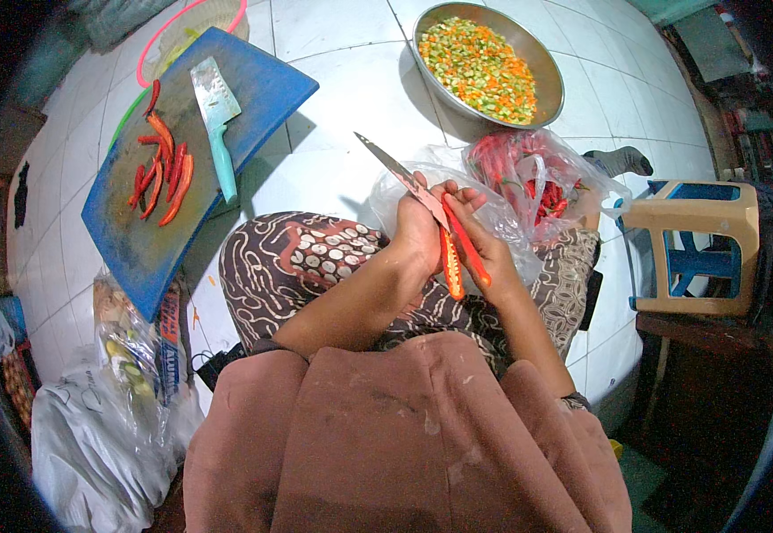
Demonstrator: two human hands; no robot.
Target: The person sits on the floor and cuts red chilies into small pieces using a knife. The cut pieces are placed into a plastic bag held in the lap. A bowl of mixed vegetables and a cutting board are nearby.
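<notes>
Over my lap, my left hand [418, 223] holds a narrow kitchen knife [386, 160], its tip pointing away to the upper left. The knife's pinkish lower part runs along the palm and fingers; where the blade ends and the handle begins is unclear. A slit red chili hangs between the hands, its seeded half [452, 266] facing up beside the knife. My right hand [490, 240] grips the smooth red half of the chili [470, 250], fingers curled close to the left hand. Whether the two halves are still joined is hidden.
A blue cutting board [260, 86] at left bears several red chilies [160, 173] and a turquoise-handled cleaver [220, 133]. Ahead stands a steel bowl [553, 86] of diced vegetables [480, 66]. Beyond my right hand lies a plastic bag of red chilies [546, 180], near a stool [693, 246].
</notes>
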